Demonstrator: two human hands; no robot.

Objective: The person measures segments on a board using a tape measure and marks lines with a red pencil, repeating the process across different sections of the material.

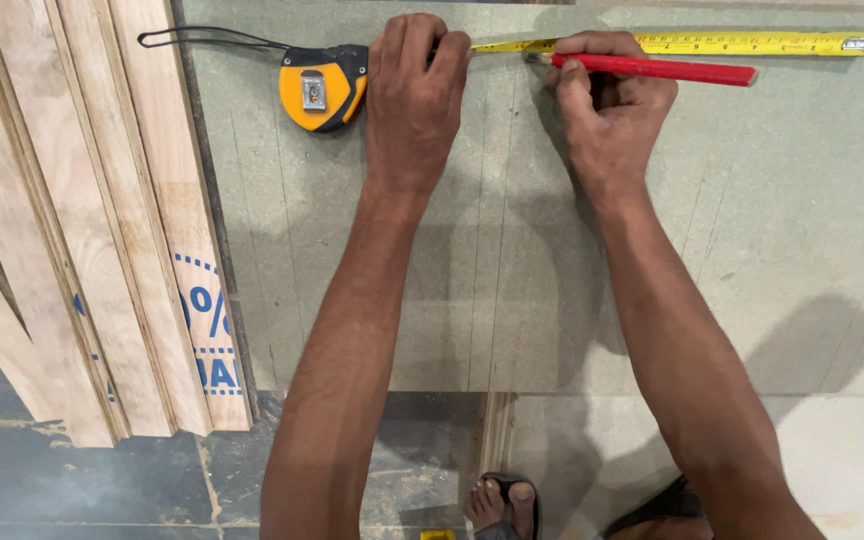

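Both arms reach forward, nearly straight, and come closer to each other at the wrists. The left hand [414,95] lies palm down, its fingers [422,40] bent and pressing flat. The right hand [607,105] is closed in a loose fist, the fingers [592,45] curled in a writing grip, knuckles up. The two hands are near, not touching.

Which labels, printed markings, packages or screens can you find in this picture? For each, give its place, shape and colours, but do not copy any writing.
Printed stamp: on the rightmost plank at the left, blue dotted-edged lettering on pale wood, partly cut off.
Tape blade: along the top edge of the grey board, a narrow yellow strip with black and red marks, running right from the left hand past the right hand.
No packages or screens.
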